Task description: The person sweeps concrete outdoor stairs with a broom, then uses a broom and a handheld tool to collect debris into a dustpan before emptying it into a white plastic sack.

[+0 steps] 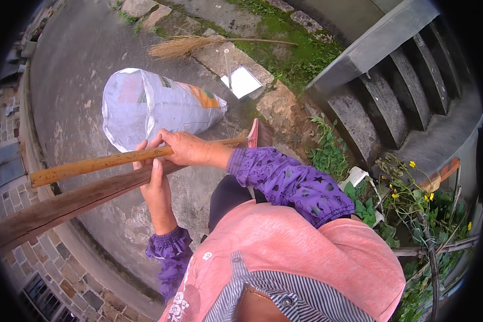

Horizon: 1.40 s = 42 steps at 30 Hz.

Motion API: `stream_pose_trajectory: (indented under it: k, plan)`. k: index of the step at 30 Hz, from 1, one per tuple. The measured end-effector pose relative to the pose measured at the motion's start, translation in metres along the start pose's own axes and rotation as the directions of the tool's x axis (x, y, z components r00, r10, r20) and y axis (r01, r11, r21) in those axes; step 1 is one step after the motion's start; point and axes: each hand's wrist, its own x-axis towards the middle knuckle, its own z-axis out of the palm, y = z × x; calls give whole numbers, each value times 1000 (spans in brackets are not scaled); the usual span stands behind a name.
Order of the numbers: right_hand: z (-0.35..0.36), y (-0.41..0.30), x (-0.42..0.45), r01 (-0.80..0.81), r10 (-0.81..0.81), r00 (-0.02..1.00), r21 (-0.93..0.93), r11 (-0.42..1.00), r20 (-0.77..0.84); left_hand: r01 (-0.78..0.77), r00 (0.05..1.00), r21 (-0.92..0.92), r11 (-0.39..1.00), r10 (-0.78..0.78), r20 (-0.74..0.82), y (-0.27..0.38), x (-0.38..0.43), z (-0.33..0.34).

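My right hand (189, 149) is closed around a yellowish wooden broom handle (100, 165). Past the hand the handle runs towards a pink broom head (257, 133) with dark bristles, low by the stone edging. A thicker, cracked brown wooden pole (84, 197) slants just below the handle. My left hand (157, 193) holds this pole, thumb in front and fingers behind, their tips close to my right hand. The pole's far end is hidden behind my right wrist. Beyond my hands, a white woven sack (165, 104) with printed patches rests on the concrete.
A straw broom (185, 45) lies across mossy stones, near a white dustpan (243, 82) with an upright handle. Concrete steps (382, 108) rise at the right. Weeds (328, 145) and a yellow-flowered plant (402, 197) grow beside them. A low kerb (84, 249) borders the left.
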Motion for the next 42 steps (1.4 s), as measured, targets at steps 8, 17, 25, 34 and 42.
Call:
stream_pose_trajectory:
  k: [8, 17, 25, 34, 42]
  plan:
    - [-32, 56, -5, 81, 35, 853, -197, 977, 521, -55, 885, 61, 997, 77, -459, 5, -17, -87]
    - [-211, 226, 45, -800, 751, 555, 18, 600, -357, -43, 762, 221, 974, 175, -623, 24, -43, -152]
    - [-228, 318, 134, -735, 677, 675, -182, 653, -294, 100, 591, 308, 946, 193, -783, -18, -18, -131]
    - [-226, 362, 132, -383, 400, 911, -576, 723, -103, 309, 606, 355, 882, 105, -789, -35, 15, -104]
    - [-218, 312, 235, -80, 282, 914, -552, 830, 291, 331, 569, 313, 890, 77, -819, -40, 33, -96]
